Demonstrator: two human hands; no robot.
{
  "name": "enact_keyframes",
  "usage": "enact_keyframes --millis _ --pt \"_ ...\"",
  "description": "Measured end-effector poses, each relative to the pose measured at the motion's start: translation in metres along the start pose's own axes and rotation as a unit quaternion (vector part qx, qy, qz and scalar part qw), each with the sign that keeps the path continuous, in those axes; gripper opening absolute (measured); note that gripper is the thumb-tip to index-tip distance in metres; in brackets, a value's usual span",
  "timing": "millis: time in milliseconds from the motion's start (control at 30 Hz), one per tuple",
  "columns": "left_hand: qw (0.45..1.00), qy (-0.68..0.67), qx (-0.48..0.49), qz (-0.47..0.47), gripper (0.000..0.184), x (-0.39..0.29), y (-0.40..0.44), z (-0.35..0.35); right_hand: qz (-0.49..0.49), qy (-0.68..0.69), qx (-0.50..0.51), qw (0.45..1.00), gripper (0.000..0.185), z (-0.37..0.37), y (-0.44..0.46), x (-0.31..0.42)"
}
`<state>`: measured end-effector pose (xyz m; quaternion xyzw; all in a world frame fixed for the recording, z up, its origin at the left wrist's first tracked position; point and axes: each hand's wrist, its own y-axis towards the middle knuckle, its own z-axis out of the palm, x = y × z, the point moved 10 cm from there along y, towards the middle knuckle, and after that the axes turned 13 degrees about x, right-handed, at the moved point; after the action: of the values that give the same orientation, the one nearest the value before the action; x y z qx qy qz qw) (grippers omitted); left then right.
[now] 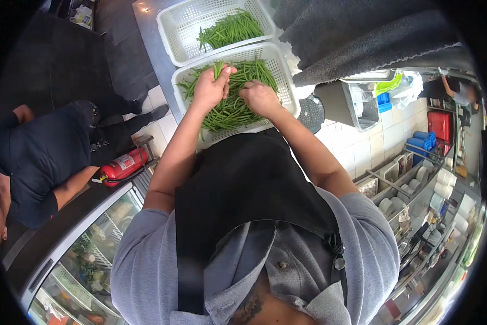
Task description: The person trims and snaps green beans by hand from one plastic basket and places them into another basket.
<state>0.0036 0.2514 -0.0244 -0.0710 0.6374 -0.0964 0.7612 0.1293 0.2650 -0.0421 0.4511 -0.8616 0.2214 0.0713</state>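
Green beans lie in a loose heap in the nearer white perforated basket. Above the heap, on its left side, my left hand is closed around a few green beans whose ends stick up past the thumb. My right hand is lowered to the beans on the right, its fingers curled and pressed together; what they grip, if anything, is hidden. Directly behind stands a second white perforated basket, with a smaller pile of green beans toward its right side.
Both baskets rest on a metal counter. A dark towel-like cloth hangs at right, above a grey bin. At left are a person in dark clothes, a red fire extinguisher and a glass-topped display case. Shelves of dishes stand right.
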Motion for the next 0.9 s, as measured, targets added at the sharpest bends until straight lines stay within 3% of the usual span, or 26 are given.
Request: enact_keyframes --millis 67,100,167,200,267,300,467,533,667,767,833,900 --pt "0.986 0.147 -0.001 -0.081 0.027 0.011 -0.003 -0.010 -0.017 0.042 -0.035 0.998 0.014 -0.011 -0.004 -0.002" --pt "0.986 0.147 -0.002 -0.083 0.027 0.013 -0.006 -0.011 -0.031 0.084 -0.069 0.994 0.013 -0.023 -0.009 -0.001" --pt "0.963 0.263 0.027 0.059 0.032 -0.014 -0.009 0.005 -0.019 0.120 -0.065 0.990 0.012 -0.034 -0.012 -0.004" --pt "0.963 0.262 0.028 0.060 0.032 -0.013 -0.008 0.006 -0.005 0.156 -0.062 0.986 0.011 -0.039 -0.014 -0.009" --pt "0.926 0.367 0.090 0.000 0.036 0.004 -0.005 0.017 -0.019 0.194 -0.067 0.979 0.012 -0.056 -0.017 -0.009" --pt "0.916 0.393 0.073 -0.025 0.035 0.005 -0.003 0.015 -0.035 0.232 -0.072 0.969 0.012 -0.061 -0.017 -0.009" --pt "0.942 0.328 0.052 -0.044 0.035 -0.008 -0.004 0.012 -0.030 0.354 -0.085 0.931 0.014 -0.070 -0.022 -0.035" --pt "0.948 0.313 0.044 -0.047 0.035 -0.006 -0.005 0.006 0.023 0.419 -0.052 0.906 0.011 -0.063 -0.023 -0.049" --pt "0.963 0.263 0.052 0.000 0.036 -0.007 -0.004 0.008 0.008 0.483 -0.044 0.874 0.011 -0.056 -0.024 -0.054" --pt "0.959 0.278 0.061 0.000 0.037 -0.008 -0.006 0.008 0.011 0.460 -0.049 0.887 0.011 -0.056 -0.024 -0.056" --pt "0.945 0.320 0.070 0.006 0.037 -0.017 -0.007 0.012 0.029 0.321 -0.074 0.944 0.010 -0.067 -0.028 -0.048" --pt "0.933 0.351 0.080 0.017 0.037 -0.019 -0.008 0.019 0.046 0.321 -0.098 0.941 0.014 -0.055 -0.028 -0.053"
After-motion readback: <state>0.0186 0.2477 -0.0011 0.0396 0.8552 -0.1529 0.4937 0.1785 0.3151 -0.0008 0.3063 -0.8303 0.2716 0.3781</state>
